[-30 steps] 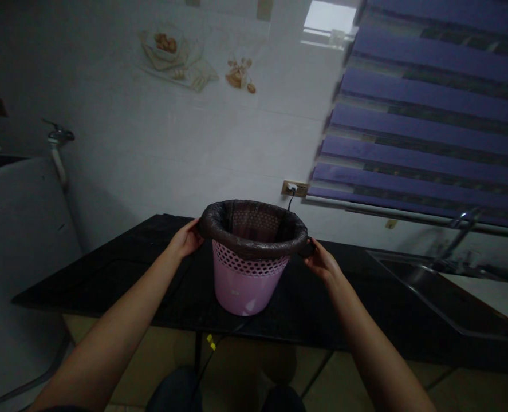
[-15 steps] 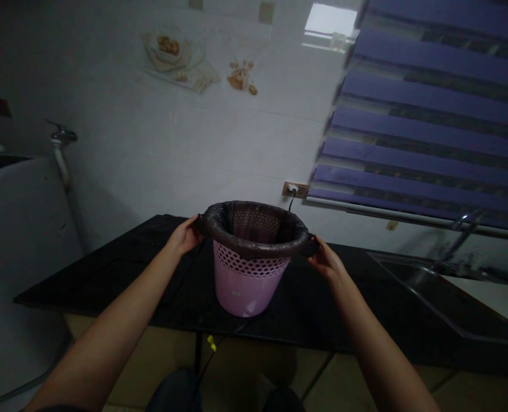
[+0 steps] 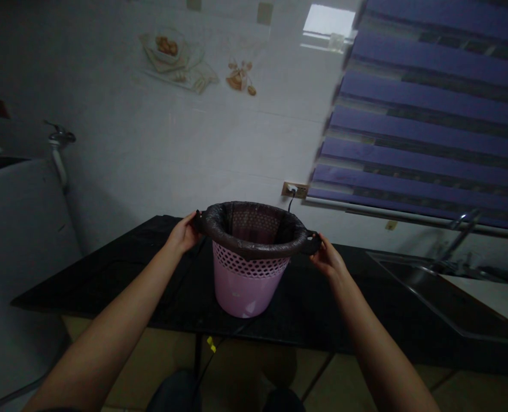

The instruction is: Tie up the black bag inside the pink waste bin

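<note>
A pink plastic waste bin (image 3: 245, 292) with a perforated lattice band stands upright on the glossy black countertop (image 3: 86, 292), near its front edge. A dark brown plastic bin bag (image 3: 254, 245) lines it, its top folded down over the rim. Your left hand (image 3: 184, 234) is narrowly closed, pinching the bag's edge at the bin's left side; your right hand (image 3: 329, 260) pinches the edge at the right side the same way. A stainless steel sink (image 3: 417, 286) sits well to the right, and a wall socket with a black cord (image 3: 294, 189) lies beyond the bin.
</note>
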The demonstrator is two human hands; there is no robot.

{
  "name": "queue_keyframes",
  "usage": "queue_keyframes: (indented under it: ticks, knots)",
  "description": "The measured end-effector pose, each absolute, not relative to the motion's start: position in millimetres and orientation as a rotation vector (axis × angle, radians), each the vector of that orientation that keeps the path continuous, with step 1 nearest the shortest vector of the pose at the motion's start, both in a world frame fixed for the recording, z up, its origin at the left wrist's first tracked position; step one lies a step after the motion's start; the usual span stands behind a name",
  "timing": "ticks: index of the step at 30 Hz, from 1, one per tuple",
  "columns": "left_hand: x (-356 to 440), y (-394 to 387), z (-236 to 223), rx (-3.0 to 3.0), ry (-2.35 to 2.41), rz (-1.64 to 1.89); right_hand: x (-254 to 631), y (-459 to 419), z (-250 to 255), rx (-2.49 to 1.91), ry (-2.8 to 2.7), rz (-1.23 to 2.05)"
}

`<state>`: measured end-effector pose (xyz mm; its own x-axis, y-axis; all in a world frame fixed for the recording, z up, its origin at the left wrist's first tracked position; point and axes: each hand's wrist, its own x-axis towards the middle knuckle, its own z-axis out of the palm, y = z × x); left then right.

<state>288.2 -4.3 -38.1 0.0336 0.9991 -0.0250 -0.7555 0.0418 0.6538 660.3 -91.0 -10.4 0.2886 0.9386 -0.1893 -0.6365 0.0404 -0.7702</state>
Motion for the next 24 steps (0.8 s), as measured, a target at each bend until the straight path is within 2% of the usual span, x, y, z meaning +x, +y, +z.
queue_keyframes:
  ticks: [24]
  knots:
    - [291,-11,-15,0.500,0.544,1.464,658,-84,11,-0.883,-0.392,1.174]
